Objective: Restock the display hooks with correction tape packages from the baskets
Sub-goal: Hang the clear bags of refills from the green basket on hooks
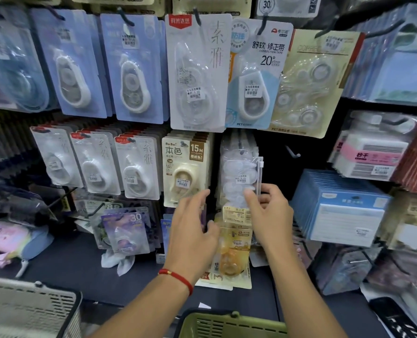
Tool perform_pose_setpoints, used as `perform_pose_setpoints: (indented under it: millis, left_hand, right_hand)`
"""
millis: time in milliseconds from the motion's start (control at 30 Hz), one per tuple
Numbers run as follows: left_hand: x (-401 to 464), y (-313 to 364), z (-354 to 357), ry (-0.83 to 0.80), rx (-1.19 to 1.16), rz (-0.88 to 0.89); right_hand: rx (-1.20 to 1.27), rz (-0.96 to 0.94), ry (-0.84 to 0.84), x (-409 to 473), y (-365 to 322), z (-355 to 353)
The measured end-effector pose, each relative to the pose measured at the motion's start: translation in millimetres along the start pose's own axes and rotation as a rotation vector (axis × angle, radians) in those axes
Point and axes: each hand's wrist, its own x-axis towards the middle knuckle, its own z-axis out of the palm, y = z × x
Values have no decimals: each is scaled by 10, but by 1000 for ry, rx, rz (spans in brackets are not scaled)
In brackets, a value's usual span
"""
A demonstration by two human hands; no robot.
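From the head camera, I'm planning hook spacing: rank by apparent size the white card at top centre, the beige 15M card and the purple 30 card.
1. white card, clearly largest.
2. beige 15M card.
3. purple 30 card, slightly smaller, though its tilt makes that unsure.

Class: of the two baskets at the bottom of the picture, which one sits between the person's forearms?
The green basket, bottom centre; the grey basket stands apart at the bottom left corner.

Both hands (268, 213) at clear hanging package (239, 176)
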Motion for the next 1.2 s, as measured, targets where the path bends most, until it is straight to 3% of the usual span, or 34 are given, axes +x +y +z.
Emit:
perform_pose_setpoints:
  millis: [100,200,267,400,600,700,800,967,1067,1200]
  left_hand:
    - [56,-35,-123,112,100,114]
    - [124,-115,-209,130,218,145]
    - [156,-188,-215,83,269,149]
    - [164,-302,-192,-36,289,143]
    - [16,-330,-209,-171,381,157]
    - [-180,-411,-159,-430,518,139]
    - [-555,-620,17,-713,623,110]
    - [-1633,-1251,429,-1012,612,-117]
    - [-2214,-1602,575,-1115,629,-269]
    - [-2650,-1834,704,-1247,623,-383]
  right_hand:
    - [-200,-67,112,-5,-24,90]
    - [-370,-470,269,-144,-42,166]
    - [-515,-639,124,-158,36,202]
    - [-766,-517,-240,-119,169,224]
    - [-570,-493,-380,-218,306,17]
    - [-547,-344,-475,-376,487,-200]
    - [-653,-139,-713,-725,868,-438]
    - [-907,214,-1035,-1676,1892,-795]
    - [-982,368,-1131,-2072,2328,-935]
    - [-1049,230,-1187,-2324,2513,-919]
